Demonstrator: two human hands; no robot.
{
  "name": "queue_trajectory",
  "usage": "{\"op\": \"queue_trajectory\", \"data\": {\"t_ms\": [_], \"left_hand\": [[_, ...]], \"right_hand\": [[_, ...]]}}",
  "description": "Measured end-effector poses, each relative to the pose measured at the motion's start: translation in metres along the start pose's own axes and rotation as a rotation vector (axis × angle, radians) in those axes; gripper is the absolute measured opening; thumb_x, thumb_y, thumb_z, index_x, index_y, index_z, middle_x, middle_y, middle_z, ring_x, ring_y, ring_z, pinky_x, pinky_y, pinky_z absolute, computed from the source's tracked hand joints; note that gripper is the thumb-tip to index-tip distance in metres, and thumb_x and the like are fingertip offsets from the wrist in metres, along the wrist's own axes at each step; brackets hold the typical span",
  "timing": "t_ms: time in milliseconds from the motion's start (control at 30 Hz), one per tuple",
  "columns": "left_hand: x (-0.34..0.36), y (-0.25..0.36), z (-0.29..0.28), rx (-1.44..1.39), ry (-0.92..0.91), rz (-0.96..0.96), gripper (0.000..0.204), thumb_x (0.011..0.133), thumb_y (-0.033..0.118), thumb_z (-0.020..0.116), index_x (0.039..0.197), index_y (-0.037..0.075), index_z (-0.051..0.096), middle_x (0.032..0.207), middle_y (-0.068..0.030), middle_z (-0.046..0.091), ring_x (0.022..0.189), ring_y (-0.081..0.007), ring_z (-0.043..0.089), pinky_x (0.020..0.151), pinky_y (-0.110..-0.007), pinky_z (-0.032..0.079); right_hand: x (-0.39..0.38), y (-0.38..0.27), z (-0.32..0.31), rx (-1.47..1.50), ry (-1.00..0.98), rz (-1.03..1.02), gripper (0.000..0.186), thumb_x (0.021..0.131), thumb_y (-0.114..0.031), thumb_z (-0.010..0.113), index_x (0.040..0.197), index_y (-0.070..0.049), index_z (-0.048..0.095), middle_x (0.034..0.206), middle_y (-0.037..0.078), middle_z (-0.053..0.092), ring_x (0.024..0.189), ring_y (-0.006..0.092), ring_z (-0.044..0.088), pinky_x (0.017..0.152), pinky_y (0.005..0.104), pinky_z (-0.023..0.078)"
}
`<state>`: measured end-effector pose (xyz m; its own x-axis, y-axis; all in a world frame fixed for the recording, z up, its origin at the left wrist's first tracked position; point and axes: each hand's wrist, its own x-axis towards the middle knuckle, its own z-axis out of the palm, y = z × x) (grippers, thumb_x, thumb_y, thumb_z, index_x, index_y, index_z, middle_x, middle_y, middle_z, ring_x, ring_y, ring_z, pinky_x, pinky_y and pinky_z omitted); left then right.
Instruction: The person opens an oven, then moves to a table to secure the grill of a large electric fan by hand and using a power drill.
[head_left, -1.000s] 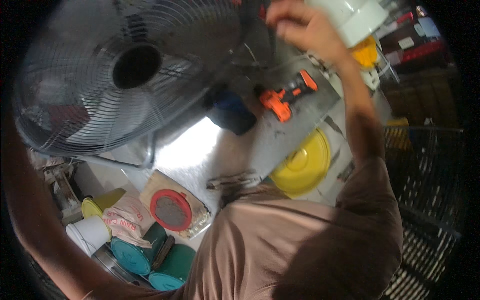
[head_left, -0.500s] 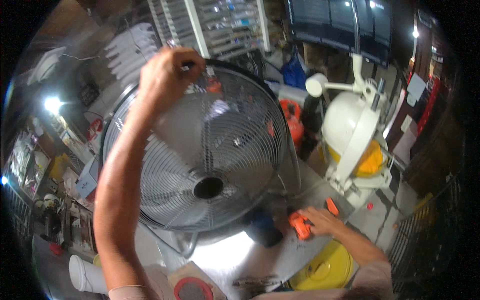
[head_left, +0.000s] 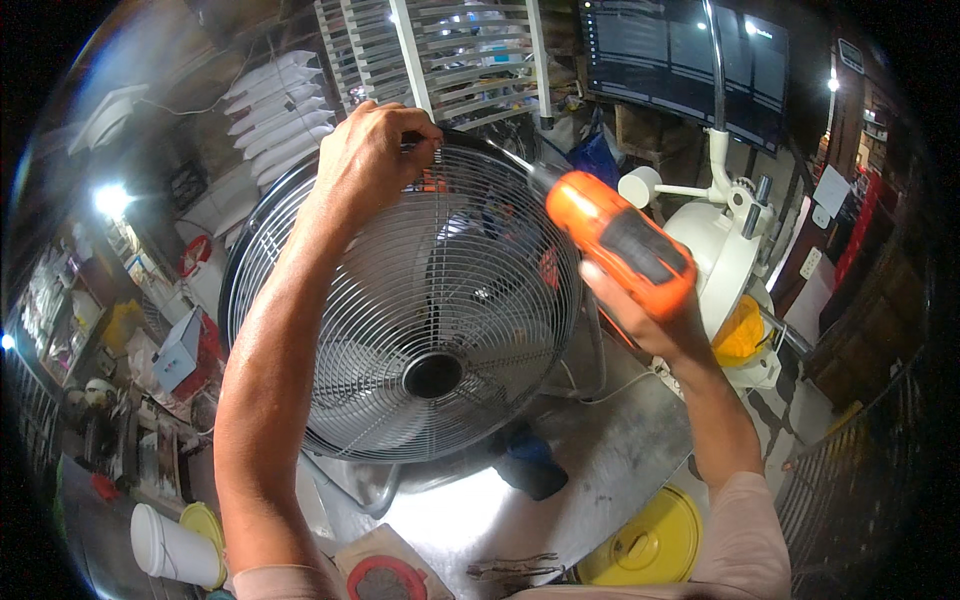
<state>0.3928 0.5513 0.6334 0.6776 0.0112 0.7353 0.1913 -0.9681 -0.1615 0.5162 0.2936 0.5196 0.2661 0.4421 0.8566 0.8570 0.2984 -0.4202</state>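
Observation:
A large round floor fan (head_left: 435,420) with a wire guard and dark hub stands on a metal tabletop in front of me. Reaching over it, my left hand (head_left: 375,155) pinches its thumb and fingertips together at the guard's top rim; what lies between them is too small to make out. My right hand (head_left: 645,315) is closed around the handle of an orange cordless drill (head_left: 615,235), to the right of the fan. The drill's bit points up and left toward the rim, its tip a short way from my left fingertips.
On the metal tabletop (head_left: 600,440) lies a dark blue cloth-like item (head_left: 530,465) below the fan. Near me are a yellow round lid (head_left: 650,540), a red ring (head_left: 385,570) on cardboard and a white bucket (head_left: 170,545). A cream-coloured machine (head_left: 700,240) stands at right, a screen (head_left: 680,70) behind.
My right hand has lifted the orange drill from the tabletop and brought it up beside the fan's upper rim. My left hand has moved slightly right along the rim, its fingers still pinched.

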Motion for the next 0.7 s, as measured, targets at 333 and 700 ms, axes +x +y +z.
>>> {"op": "queue_trajectory", "data": {"t_ms": [333,700], "left_hand": [[0.000,0.000,-0.004,0.020,-0.005,0.006,0.015,0.082,0.018,0.068,0.094,0.010,0.072,0.091,-0.0083,0.070,0.084,-0.0279,0.062,0.076,-0.039,0.050],[-0.001,-0.003,-0.001,0.046,0.045,0.046,0.015,0.082,0.018,0.069,0.094,0.010,0.072,0.092,-0.0075,0.070,0.086,-0.0273,0.062,0.077,-0.039,0.050]], "right_hand": [[0.027,0.010,0.033,0.014,-0.020,-0.012,0.026,0.073,-0.009,0.074,0.093,0.003,0.064,0.084,0.015,0.068,0.076,0.0274,0.069,0.071,0.0350,0.055],[0.026,0.005,0.033,-0.039,-0.051,-0.035,0.037,0.071,-0.009,0.075,0.103,0.005,0.062,0.088,0.016,0.068,0.078,0.0278,0.069,0.074,0.0357,0.055]]}}
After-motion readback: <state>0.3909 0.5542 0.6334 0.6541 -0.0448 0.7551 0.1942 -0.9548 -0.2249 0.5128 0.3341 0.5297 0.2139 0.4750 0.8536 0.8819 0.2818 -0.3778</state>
